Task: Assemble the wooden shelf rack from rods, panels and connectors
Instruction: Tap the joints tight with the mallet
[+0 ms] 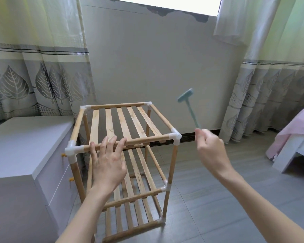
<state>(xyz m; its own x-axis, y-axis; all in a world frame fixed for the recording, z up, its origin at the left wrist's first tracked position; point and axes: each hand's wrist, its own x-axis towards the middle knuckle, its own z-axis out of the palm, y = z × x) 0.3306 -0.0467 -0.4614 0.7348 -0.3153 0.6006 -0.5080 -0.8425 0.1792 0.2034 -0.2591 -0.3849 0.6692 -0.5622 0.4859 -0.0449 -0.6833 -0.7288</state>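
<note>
I count one wooden rack standing under my hands, with three slatted tiers. The top tier, just beyond my left hand's fingers, has five slats. Six white corner connectors show clearly; others are hidden or blurred. One teal hammer sits pinched in my right hand. Left of my left hand, one white cabinet with two yellow knobs. Two curtains, one bed to the right.

A home bedroom: bed, leaf-print curtains, white cabinet.
</note>
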